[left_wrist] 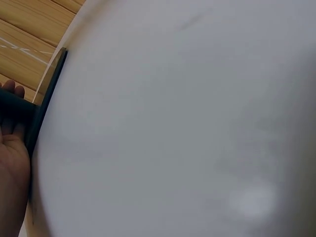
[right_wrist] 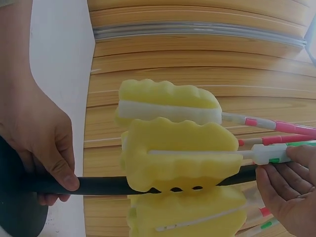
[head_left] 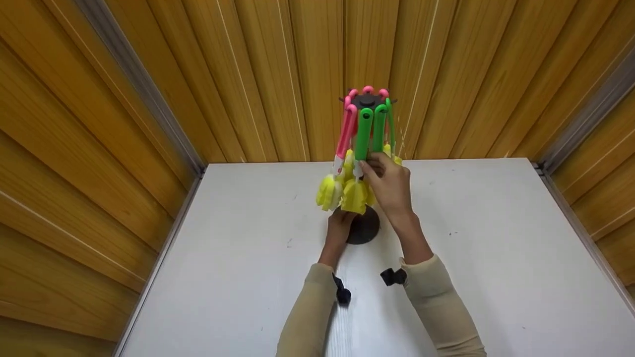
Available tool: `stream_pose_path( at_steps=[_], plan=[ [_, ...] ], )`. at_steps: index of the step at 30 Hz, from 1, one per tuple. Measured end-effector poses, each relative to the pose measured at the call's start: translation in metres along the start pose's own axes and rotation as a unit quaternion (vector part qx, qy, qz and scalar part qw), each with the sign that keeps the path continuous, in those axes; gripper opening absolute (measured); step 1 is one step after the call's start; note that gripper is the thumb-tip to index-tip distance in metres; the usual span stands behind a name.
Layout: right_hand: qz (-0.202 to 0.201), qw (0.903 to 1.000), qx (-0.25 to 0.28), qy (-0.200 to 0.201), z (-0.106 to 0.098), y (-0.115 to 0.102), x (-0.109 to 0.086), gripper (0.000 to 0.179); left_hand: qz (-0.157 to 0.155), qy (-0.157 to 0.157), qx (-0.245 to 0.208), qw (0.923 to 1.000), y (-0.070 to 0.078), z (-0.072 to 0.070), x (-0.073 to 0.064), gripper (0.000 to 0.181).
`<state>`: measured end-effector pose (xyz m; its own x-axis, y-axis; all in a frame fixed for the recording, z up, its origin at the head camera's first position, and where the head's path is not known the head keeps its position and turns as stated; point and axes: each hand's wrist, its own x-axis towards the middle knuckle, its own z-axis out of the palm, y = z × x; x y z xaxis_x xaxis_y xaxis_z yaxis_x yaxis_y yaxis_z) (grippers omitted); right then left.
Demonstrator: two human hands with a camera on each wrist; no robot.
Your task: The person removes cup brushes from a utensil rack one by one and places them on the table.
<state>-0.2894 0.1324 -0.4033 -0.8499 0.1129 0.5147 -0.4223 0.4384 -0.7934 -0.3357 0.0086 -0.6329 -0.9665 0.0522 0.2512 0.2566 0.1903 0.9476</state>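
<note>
A black stand with a round base carries several sponge bottle brushes, hung by their looped pink and green handles with yellow sponge heads downward. Low on the stand's pole, just above the base, my left hand grips; the left wrist view shows that hand around the pole too. With thumb and fingers, my right hand pinches the white neck of a front green-handled brush, whose loop is at the stand's top. Brushes at the back are partly hidden.
The stand is on a white table, near its far edge. Wood-patterned panels rise behind and at both sides, with metal strips at the corners. Black wrist-worn devices sit at both cuffs.
</note>
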Motion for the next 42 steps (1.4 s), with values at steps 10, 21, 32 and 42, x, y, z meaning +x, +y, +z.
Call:
stream_pose_path(
  at_steps=[10, 21, 32, 42],
  plan=[
    [-0.014, 0.9999, 0.002, -0.006, -0.003, -0.003, 0.001, 0.021, -0.003, 0.006, -0.022, 0.9997, -0.001, 0.001, 0.002, 0.03],
    [-0.012, 0.9999, 0.008, -0.001, -0.008, -0.008, -0.001, 0.019, -0.001, -0.006, -0.015, 0.9999, -0.001, 0.0, 0.004, 0.034],
    [-0.024, 0.9993, 0.029, -0.008, -0.016, -0.017, -0.008, 0.023, -0.038, -0.008, -0.023, 0.999, 0.003, -0.003, 0.001, 0.028],
    [-0.032, 0.9985, 0.038, -0.024, -0.035, -0.02, -0.024, 0.023, -0.041, -0.015, -0.018, 0.9989, 0.001, -0.003, 0.002, 0.031]
  ],
)
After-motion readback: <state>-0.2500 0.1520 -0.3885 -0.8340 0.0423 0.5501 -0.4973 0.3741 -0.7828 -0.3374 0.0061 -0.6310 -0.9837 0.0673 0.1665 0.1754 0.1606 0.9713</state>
